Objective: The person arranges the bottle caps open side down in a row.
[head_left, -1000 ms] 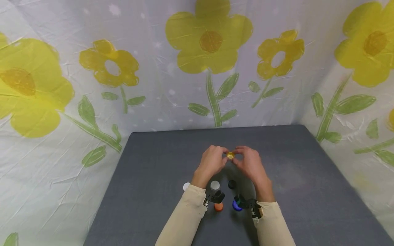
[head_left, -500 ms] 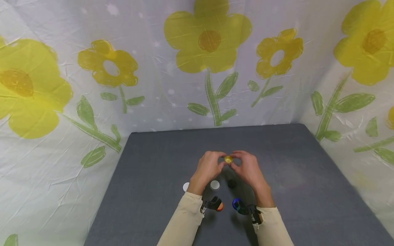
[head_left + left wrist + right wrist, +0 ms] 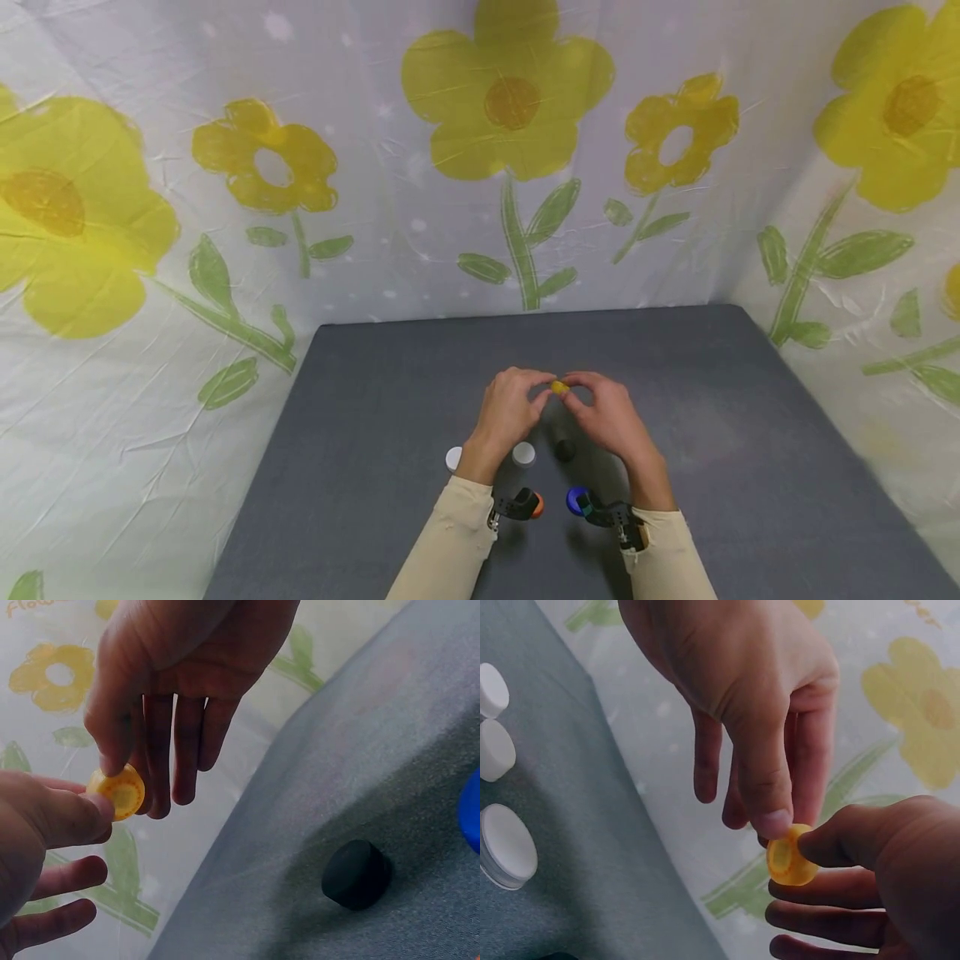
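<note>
A small yellow bottle cap (image 3: pixel 559 387) is held up between both hands, above the far part of the dark table. My left hand (image 3: pixel 508 414) pinches it from the left with thumb and index finger. From the right, my right hand (image 3: pixel 611 414) pinches the same cap with thumb and index finger. In the left wrist view the cap (image 3: pixel 122 791) shows a round face with a paler centre. The other fingers of both hands extend loosely away from it. In the right wrist view the cap (image 3: pixel 791 855) sits tilted between the two thumbs.
On the table below the hands lie a black cap (image 3: pixel 565 450), white caps (image 3: pixel 523 454), an orange cap (image 3: pixel 538 505) partly behind the left wrist strap, and a blue cap (image 3: pixel 577 500). A flower-printed curtain (image 3: pixel 420 250) stands behind the table's far edge.
Both hands have come slightly nearer the person with the yellow cap. The cap has been turned between the fingers: its hollow showed upward earlier, and now its outside shows in the head view.
</note>
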`<state>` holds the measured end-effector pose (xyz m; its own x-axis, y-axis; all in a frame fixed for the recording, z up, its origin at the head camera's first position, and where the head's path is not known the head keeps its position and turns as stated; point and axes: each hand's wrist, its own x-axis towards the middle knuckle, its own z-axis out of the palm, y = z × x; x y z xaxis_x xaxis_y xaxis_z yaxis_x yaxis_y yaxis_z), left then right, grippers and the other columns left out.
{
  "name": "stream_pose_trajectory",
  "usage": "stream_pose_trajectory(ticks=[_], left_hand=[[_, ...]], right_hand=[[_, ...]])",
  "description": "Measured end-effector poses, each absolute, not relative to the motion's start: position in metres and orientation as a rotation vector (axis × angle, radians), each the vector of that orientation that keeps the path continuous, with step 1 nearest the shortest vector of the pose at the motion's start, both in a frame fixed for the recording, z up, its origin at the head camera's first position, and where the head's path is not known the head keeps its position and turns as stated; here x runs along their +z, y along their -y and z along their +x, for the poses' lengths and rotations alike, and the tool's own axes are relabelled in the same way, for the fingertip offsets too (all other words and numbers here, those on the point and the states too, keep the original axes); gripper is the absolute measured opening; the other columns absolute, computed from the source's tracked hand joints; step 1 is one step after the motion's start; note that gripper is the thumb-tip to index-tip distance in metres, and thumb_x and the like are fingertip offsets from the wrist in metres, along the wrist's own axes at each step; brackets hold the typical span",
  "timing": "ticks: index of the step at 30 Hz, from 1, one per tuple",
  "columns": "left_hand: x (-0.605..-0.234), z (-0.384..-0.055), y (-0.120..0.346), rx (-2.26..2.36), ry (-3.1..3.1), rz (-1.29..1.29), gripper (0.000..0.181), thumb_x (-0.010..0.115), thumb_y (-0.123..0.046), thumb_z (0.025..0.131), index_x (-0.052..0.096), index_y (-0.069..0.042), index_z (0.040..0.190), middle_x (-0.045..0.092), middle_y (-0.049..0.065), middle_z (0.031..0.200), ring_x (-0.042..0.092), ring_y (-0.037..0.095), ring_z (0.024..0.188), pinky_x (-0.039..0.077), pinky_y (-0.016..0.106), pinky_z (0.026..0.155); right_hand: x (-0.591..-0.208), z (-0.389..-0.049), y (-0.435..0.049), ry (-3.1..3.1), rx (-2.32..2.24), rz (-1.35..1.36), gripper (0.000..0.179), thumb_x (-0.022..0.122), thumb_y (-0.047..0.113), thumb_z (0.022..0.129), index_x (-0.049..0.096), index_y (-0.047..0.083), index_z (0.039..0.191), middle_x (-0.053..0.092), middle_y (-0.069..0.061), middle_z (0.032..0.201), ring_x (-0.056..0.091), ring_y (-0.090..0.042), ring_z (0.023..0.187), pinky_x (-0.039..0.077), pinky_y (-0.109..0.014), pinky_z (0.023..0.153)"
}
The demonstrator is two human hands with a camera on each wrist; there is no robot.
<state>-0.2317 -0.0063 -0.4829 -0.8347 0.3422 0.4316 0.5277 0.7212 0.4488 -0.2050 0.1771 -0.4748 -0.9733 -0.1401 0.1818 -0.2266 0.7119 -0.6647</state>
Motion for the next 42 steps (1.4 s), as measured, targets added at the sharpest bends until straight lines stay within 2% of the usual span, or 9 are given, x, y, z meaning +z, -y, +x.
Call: stream_pose_trajectory(ticks=[8, 14, 17, 21, 30, 35, 39, 42], left_hand=[[-0.484, -0.231, 0.009, -0.969, 2.579, -0.657, 0.017, 0.074, -0.031, 0.092, 0.080, -0.022, 0.105, 0.078, -0.007, 0.098, 0.070, 0.018, 0.089, 0.055, 0.032, 0.071], [-0.488, -0.233, 0.012, -1.206, 2.554, -0.600, 0.017, 0.074, -0.029, 0.092, 0.079, -0.017, 0.104, 0.077, -0.007, 0.095, 0.071, 0.013, 0.089, 0.057, 0.032, 0.077], [-0.489, -0.234, 0.013, -1.336, 2.534, -0.578, 0.017, 0.074, -0.028, 0.092, 0.079, -0.017, 0.103, 0.077, -0.007, 0.094, 0.070, 0.007, 0.085, 0.059, 0.031, 0.077], [-0.489, -0.235, 0.015, -1.532, 2.517, -0.541, 0.017, 0.075, -0.029, 0.091, 0.079, -0.017, 0.102, 0.077, -0.004, 0.094, 0.071, 0.005, 0.083, 0.058, 0.026, 0.073], [-0.485, -0.233, 0.019, -1.822, 2.581, -0.368, 0.021, 0.077, -0.037, 0.088, 0.080, -0.019, 0.097, 0.077, -0.005, 0.090, 0.071, 0.008, 0.086, 0.054, 0.031, 0.075], [-0.484, -0.234, 0.018, -1.735, 2.620, -0.439, 0.024, 0.073, -0.039, 0.091, 0.080, -0.018, 0.101, 0.077, -0.006, 0.091, 0.071, 0.008, 0.085, 0.055, 0.032, 0.075], [-0.480, -0.233, 0.017, -1.657, 2.607, -0.535, 0.024, 0.071, -0.035, 0.093, 0.078, -0.019, 0.109, 0.077, -0.005, 0.100, 0.072, 0.008, 0.089, 0.057, 0.029, 0.077], [-0.476, -0.231, 0.015, -1.589, 2.580, -0.622, 0.024, 0.071, -0.028, 0.094, 0.075, -0.021, 0.117, 0.075, -0.006, 0.109, 0.071, 0.008, 0.094, 0.058, 0.031, 0.081]], right_hand=[[-0.473, -0.202, -0.178, 2.736, 1.145, 0.252, 0.032, 0.057, 0.033, 0.103, 0.070, 0.011, 0.122, 0.064, -0.013, 0.135, 0.056, -0.036, 0.129, 0.047, -0.058, 0.101], [-0.474, -0.202, -0.178, 2.640, 1.060, 0.295, 0.027, 0.069, 0.025, 0.096, 0.071, 0.012, 0.119, 0.065, -0.011, 0.132, 0.059, -0.034, 0.125, 0.047, -0.057, 0.101], [-0.476, -0.203, -0.176, 2.576, 1.013, 0.347, 0.032, 0.076, 0.019, 0.089, 0.071, 0.012, 0.120, 0.065, -0.009, 0.132, 0.060, -0.032, 0.124, 0.048, -0.056, 0.101], [-0.477, -0.205, -0.174, 2.492, 0.970, 0.405, 0.037, 0.081, 0.014, 0.084, 0.071, 0.012, 0.119, 0.066, -0.007, 0.130, 0.061, -0.031, 0.122, 0.048, -0.055, 0.099], [-0.481, -0.205, -0.173, 2.458, 0.976, 0.448, 0.033, 0.083, 0.017, 0.083, 0.073, 0.012, 0.115, 0.067, -0.005, 0.128, 0.062, -0.029, 0.120, 0.049, -0.054, 0.098], [-0.480, -0.204, -0.176, 2.479, 0.958, 0.469, 0.032, 0.082, 0.021, 0.085, 0.073, 0.012, 0.114, 0.067, -0.006, 0.127, 0.062, -0.029, 0.121, 0.049, -0.054, 0.099], [-0.477, -0.203, -0.181, 2.496, 0.926, 0.459, 0.032, 0.082, 0.021, 0.085, 0.073, 0.010, 0.114, 0.067, -0.008, 0.127, 0.061, -0.030, 0.120, 0.049, -0.055, 0.099], [-0.475, -0.201, -0.185, 2.503, 0.911, 0.446, 0.033, 0.081, 0.021, 0.085, 0.073, 0.009, 0.114, 0.067, -0.009, 0.127, 0.062, -0.032, 0.120, 0.049, -0.055, 0.098]])
